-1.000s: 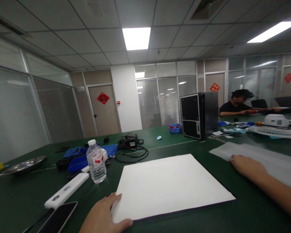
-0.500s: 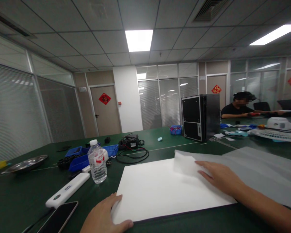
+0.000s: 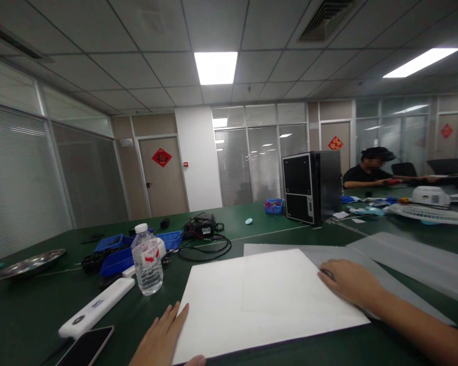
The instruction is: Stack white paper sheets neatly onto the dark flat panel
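Observation:
A large white sheet [image 3: 213, 310] lies flat on the green table in front of me. A thinner, see-through white sheet [image 3: 277, 284] rests over its right half. My left hand [image 3: 160, 333] is at the left edge of the large sheet, fingers stretched along it and thumb apart by the front corner. My right hand [image 3: 353, 284] is closed at the right edge of the white sheets, its fingers curled under. A small dark patch shows by its fingertips; what it holds is hidden. Translucent sheets [image 3: 412, 264] lie beyond and right of that hand.
Left of the sheets stand a water bottle [image 3: 148, 264], a long white device [image 3: 97, 307] and a phone [image 3: 86, 348]. Blue trays [image 3: 116, 259] and a black adapter with cables [image 3: 200, 226] are behind. A black computer case [image 3: 311, 188] stands farther back. A person [image 3: 370, 170] sits at far right.
The lifted corner of the thin sheet now lies flat. My right hand has moved slightly right and its fingers have curled. The fingers of my left hand have straightened along the edge.

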`<state>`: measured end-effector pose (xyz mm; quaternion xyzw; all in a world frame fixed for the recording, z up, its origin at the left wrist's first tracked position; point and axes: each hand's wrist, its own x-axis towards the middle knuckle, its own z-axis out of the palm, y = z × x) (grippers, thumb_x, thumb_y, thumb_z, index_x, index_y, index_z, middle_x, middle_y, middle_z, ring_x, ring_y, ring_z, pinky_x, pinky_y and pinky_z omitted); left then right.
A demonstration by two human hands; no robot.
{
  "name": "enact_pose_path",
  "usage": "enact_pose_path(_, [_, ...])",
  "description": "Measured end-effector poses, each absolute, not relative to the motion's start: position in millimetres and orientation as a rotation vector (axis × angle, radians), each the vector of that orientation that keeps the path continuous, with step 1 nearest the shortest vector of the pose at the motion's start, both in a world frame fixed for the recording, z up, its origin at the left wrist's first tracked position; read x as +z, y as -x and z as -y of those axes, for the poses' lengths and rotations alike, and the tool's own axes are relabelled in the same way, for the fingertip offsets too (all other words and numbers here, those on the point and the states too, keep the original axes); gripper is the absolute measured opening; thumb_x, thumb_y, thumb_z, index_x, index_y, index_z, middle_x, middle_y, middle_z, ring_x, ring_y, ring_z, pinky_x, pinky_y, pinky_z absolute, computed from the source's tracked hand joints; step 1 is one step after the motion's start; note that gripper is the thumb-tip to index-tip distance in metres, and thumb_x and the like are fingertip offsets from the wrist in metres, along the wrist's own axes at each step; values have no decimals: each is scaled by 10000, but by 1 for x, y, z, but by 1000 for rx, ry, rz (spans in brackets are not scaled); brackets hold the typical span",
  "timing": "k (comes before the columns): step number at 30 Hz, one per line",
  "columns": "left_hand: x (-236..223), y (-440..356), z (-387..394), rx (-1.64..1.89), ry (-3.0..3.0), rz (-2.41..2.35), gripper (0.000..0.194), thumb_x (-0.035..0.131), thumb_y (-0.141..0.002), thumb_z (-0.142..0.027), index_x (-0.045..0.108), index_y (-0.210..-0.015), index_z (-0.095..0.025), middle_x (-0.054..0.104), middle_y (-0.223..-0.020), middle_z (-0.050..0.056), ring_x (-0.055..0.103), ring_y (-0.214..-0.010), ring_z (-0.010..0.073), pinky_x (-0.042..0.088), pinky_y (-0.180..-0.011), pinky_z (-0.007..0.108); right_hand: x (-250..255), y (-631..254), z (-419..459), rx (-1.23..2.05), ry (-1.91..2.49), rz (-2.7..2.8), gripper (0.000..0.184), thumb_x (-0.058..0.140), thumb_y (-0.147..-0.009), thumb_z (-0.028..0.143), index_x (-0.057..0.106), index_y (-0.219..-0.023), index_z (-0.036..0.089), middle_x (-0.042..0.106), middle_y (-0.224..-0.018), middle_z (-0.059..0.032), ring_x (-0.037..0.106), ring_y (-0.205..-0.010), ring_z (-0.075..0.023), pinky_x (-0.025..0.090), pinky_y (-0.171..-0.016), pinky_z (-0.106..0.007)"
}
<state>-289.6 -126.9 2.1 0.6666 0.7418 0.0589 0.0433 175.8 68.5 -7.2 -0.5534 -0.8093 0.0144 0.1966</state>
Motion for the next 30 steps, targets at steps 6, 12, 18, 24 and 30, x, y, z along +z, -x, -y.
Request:
enact_pose_path(6, [2,290,127,194,-2054,-2267,963,616,-797,-671,343,-1559,-147,250,-1632,113,241,-1520,341,190,-1251,517,-8,-158,-63,237,1324,2328,616,363,-973,664,653,-1337,260,612,-1400,-65,545,-1287,-297,390,-1136,-484])
enact_pose_path(12, [8,289,130,156,-2044,-2234,984,604,-801,-682,331,-1557,-115,249,-1630,123,235,-1521,349,187,-1251,535,-8,-158,-60,147,1360,2416,572,375,-981,632,748,-1186,251,692,-1265,-94,603,-1199,-319,440,-1081,-519])
enact_pose_path(18, [5,290,129,236,-2052,-2241,967,639,-775,-666,384,-1542,-134,297,-1612,114,265,-1510,361,211,-1244,538,-4,-157,-46,487,1077,2505,543,438,-979,636,573,-1423,356,456,-1553,-8,398,-1435,-276,300,-1210,-483])
enact_pose_path(24, [7,290,130,200,-2044,-2244,948,629,-778,-693,406,-1533,-164,283,-1616,129,262,-1511,356,206,-1240,544,11,-148,-35,262,1097,2533,529,417,-990,627,722,-1231,269,679,-1296,-77,587,-1237,-294,430,-1104,-474])
enact_pose_path(30, [13,285,130,119,-2027,-2267,911,607,-808,-672,383,-1544,-183,271,-1630,133,254,-1514,347,204,-1239,537,7,-144,-33,391,1031,2591,511,414,-1000,606,659,-1332,305,609,-1410,-38,525,-1327,-269,382,-1151,-455])
